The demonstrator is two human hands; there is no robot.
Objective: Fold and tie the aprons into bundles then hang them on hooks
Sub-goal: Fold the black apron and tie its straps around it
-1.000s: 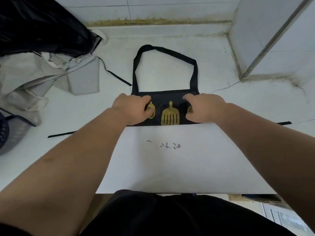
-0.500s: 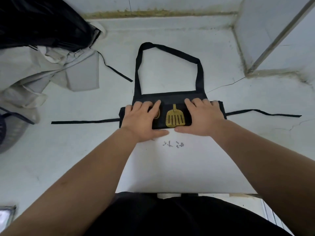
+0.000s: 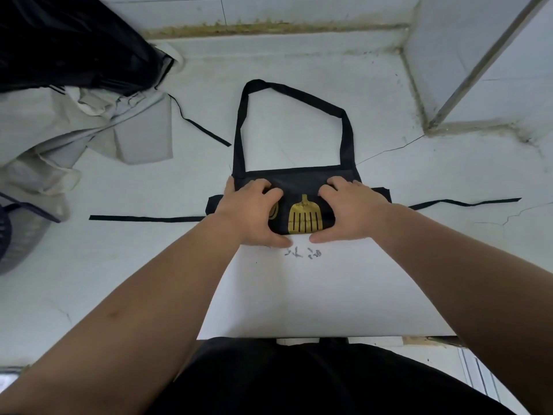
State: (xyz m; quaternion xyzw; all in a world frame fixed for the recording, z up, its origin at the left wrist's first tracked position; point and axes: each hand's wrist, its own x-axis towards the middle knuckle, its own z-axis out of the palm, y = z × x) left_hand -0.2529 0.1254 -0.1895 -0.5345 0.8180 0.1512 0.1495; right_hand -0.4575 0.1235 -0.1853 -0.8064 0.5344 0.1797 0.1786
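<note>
A black apron (image 3: 302, 182) with a gold spatula print (image 3: 305, 217) lies folded into a narrow band on the white table (image 3: 314, 295). Its neck loop (image 3: 299, 94) stretches away from me. One waist tie (image 3: 143, 218) runs out to the left and the other waist tie (image 3: 466, 202) to the right. My left hand (image 3: 248, 211) grips the band's left half, fingers curled over the top and thumb at the near edge. My right hand (image 3: 350, 209) grips the right half the same way. A second gold print is mostly hidden under my left hand.
A crumpled beige apron (image 3: 74, 130) lies at the far left, under a black plastic bag (image 3: 68, 40). A dark mesh basket (image 3: 18, 235) sits at the left edge. A white tiled pillar (image 3: 478, 55) rises at the back right. Handwritten marks (image 3: 302, 253) show on the table.
The apron band has been folded toward me and its side ties have come into view. My fingers lay flat on it half a second ago and now curl over it.
</note>
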